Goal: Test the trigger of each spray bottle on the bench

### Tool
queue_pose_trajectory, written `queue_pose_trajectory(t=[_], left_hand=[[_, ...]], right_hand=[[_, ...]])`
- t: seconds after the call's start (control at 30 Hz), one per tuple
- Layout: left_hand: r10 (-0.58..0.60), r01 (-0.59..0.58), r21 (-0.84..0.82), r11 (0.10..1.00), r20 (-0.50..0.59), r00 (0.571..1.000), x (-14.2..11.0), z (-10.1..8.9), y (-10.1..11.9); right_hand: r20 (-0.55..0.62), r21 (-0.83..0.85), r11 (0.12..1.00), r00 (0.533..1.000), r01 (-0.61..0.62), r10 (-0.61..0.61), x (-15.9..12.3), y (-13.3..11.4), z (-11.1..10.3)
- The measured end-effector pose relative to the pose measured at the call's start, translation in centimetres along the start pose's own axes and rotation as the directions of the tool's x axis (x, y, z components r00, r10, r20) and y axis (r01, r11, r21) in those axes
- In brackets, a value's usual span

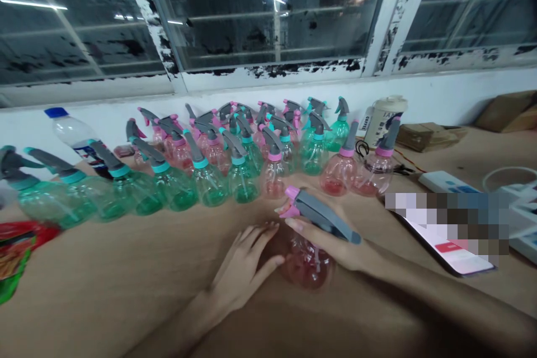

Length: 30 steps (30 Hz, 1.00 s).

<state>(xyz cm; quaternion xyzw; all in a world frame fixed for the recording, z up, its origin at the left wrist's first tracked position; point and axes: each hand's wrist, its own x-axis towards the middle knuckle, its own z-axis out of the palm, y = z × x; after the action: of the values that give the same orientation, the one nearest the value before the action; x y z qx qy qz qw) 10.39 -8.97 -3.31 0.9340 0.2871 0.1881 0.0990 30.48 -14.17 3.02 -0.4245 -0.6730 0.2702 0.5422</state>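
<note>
A clear pink spray bottle (308, 268) with a grey trigger head and pink nozzle stands on the table in front of me. My right hand (335, 238) is closed around its neck, just under the sprayer head, with fingertips showing by the nozzle. To the left of the bottle, my left hand (245, 263) is low over the table with its fingers apart and nothing in it. Its thumb comes close to the bottle's side; I cannot tell whether they touch. Just beyond stand another pink spray bottle (274, 179) and a green spray bottle (243, 184).
Several green and pink spray bottles line the wall side. A blue-capped bottle (73, 131) and a red-green packet (17, 251) are at left. On the right are a lidded cup (381, 123), cardboard (428, 137), a lit phone (457, 249) and a white power strip (444, 182).
</note>
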Motion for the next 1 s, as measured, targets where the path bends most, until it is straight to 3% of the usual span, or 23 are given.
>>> queue_pose_trajectory(t=[0.23, 0.4, 0.6, 0.8, 1.0], left_hand=[[-0.096, 0.102, 0.234, 0.967, -0.036, 0.995, 0.5, 0.2, -1.9], [-0.092, 0.099, 0.253, 0.962, -0.038, 0.995, 0.5, 0.5, -2.0], [-0.088, 0.094, 0.251, 0.963, -0.038, 0.995, 0.5, 0.5, -2.0], [-0.081, 0.09, 0.27, 0.959, -0.047, 0.996, 0.4, 0.6, -2.1], [-0.073, 0.079, 0.275, 0.958, -0.031, 0.997, 0.5, 0.5, -2.0]], right_hand=[[0.08, -0.147, 0.989, 0.997, 0.01, 0.002, 0.7, 0.6, -1.9], [0.066, -0.186, 0.98, 0.996, 0.063, -0.052, 0.8, 0.3, -2.8], [0.076, -0.166, 0.986, 0.997, 0.002, 0.011, 0.5, 0.1, -2.7], [-0.057, -0.19, 0.982, 0.998, -0.01, -0.001, 0.3, 0.0, -2.0], [-0.034, -0.204, 0.979, 0.999, -0.022, 0.016, -0.2, 0.3, -2.2]])
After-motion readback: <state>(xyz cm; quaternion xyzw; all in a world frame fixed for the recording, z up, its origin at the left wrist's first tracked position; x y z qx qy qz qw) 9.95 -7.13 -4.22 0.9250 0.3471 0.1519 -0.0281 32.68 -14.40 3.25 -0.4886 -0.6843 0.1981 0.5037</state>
